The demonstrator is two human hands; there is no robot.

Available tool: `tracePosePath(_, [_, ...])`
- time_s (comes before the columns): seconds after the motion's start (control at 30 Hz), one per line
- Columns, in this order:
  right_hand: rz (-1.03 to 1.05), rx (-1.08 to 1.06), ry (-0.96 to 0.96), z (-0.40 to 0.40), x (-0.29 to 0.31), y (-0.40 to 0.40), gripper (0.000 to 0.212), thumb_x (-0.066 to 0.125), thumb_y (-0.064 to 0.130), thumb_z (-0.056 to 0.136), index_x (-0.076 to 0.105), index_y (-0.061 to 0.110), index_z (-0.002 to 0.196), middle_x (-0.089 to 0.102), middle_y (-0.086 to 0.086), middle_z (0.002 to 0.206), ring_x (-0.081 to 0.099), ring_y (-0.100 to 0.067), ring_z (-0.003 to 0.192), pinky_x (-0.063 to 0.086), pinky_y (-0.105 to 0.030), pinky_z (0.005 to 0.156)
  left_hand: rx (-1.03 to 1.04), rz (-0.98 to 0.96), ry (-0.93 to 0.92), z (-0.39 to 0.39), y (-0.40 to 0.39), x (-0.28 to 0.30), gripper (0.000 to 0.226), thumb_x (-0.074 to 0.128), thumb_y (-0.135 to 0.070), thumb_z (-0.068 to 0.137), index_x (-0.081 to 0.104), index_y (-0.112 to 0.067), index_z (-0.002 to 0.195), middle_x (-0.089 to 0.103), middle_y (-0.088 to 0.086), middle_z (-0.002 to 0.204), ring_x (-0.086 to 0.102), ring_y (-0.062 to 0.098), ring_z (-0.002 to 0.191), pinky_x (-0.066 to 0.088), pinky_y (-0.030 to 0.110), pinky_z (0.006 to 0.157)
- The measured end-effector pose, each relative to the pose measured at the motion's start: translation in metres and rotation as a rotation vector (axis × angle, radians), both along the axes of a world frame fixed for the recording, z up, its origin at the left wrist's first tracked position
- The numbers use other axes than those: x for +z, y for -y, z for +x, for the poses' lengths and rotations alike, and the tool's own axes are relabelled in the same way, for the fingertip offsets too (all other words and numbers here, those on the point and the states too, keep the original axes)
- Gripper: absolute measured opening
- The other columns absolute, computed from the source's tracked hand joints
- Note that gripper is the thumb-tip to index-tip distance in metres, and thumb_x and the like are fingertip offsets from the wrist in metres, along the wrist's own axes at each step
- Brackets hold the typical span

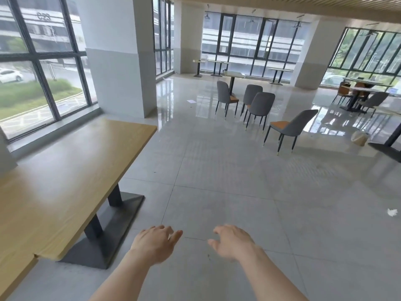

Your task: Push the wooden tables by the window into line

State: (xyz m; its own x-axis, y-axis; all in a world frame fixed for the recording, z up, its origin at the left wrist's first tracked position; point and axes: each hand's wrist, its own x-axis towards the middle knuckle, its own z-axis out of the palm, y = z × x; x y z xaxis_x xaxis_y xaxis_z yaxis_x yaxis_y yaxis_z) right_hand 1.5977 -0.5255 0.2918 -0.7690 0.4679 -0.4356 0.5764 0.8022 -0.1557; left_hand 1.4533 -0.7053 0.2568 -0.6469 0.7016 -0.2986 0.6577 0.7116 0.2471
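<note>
A long light-wood table [65,177] on a dark pedestal base [108,231] stands at the left beside the big window [41,61]. A second wooden tabletop [13,272] butts against its near end at the lower left, with a small step at the joint. My left hand [155,243] and my right hand [232,242] hover over the grey floor to the right of the tables, fingers loosely curled, holding nothing and touching neither table.
A white pillar [119,61] rises past the table's far end. Several grey chairs [258,105] and small tables stand in the middle and far right. Paper scraps [392,212] lie on the tiled floor, and a dark table base [388,149] sits at the right edge.
</note>
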Motion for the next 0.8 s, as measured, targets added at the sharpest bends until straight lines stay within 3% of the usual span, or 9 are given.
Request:
tracePosePath(0.3, [0.009,0.154,-0.009,-0.183,0.022,-0.131,0.052,0.045,0.052,0.102,0.053,0.018,0.14,0.054,-0.008,0.146,0.052,-0.031,0.134,0.044,-0.039,0.107,0.203,0.073,-0.002,-0.139,-0.097,0.027,0.063,0.019,-0.066,0.102,0.058,-0.031,0.137,0.063,-0.007,0.129,0.056,0.017,0.122,0.04,0.041,0.109])
tracePosePath(0.57, [-0.003,0.419,0.046,-0.358,0.005,-0.113,0.054,0.045,0.051,0.103,0.049,0.017,0.145,0.05,-0.008,0.151,0.048,-0.03,0.137,0.041,-0.039,0.11,0.479,0.069,0.03,-0.255,-0.058,0.003,0.059,0.017,-0.067,0.101,0.063,-0.031,0.112,0.062,-0.01,0.106,0.056,0.016,0.104,0.044,0.04,0.1])
tracePosePath(0.67, [0.019,0.534,0.056,-0.433,-0.013,-0.083,0.056,0.045,0.051,0.103,0.047,0.018,0.148,0.052,-0.007,0.149,0.049,-0.029,0.135,0.043,-0.042,0.108,0.599,0.081,0.056,-0.308,-0.026,-0.016,0.059,0.015,-0.065,0.101,0.062,-0.031,0.107,0.064,-0.007,0.112,0.056,0.018,0.108,0.044,0.039,0.097])
tracePosePath(0.8, [0.054,0.709,0.1,-0.532,-0.029,-0.029,0.055,0.042,0.049,0.105,0.044,0.016,0.149,0.049,-0.008,0.149,0.047,-0.03,0.137,0.04,-0.042,0.112,0.783,0.143,0.119,-0.374,0.024,-0.036,0.06,0.017,-0.063,0.103,0.056,-0.03,0.136,0.057,-0.002,0.142,0.051,0.023,0.131,0.04,0.04,0.107])
